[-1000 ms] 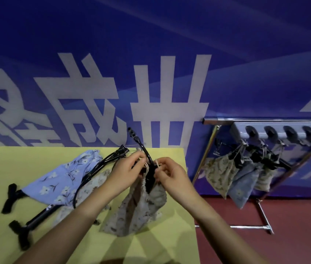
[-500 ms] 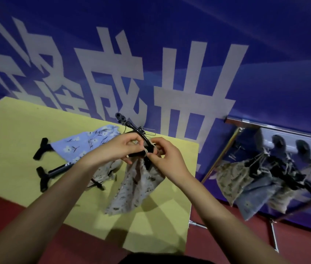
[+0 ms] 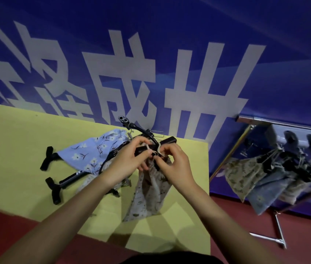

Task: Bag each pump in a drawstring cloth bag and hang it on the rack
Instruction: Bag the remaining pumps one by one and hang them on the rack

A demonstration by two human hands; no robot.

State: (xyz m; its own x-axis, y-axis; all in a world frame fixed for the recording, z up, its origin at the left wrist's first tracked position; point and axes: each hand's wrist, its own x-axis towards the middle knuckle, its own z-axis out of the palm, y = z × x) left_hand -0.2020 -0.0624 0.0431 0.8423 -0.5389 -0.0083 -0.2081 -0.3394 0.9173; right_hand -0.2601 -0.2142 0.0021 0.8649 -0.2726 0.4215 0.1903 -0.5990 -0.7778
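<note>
A beige floral drawstring bag hangs above the yellow table with a black pump sticking out of its gathered mouth. My left hand and my right hand both pinch the pale drawstring at the bag's neck. The pump's hose and nozzle curve up behind my hands. A light blue floral bag lies on the table with a pump foot poking out. Another black pump lies beside it.
A metal rack stands to the right of the table, with several filled floral bags hanging from its hooks. A blue banner wall with large white characters rises behind. The floor is dark red.
The view has swung and tilted while my hands stayed at the bag's neck. The drawstring is now pulled tighter around the pump, and my fingers have closed in on the cord.
</note>
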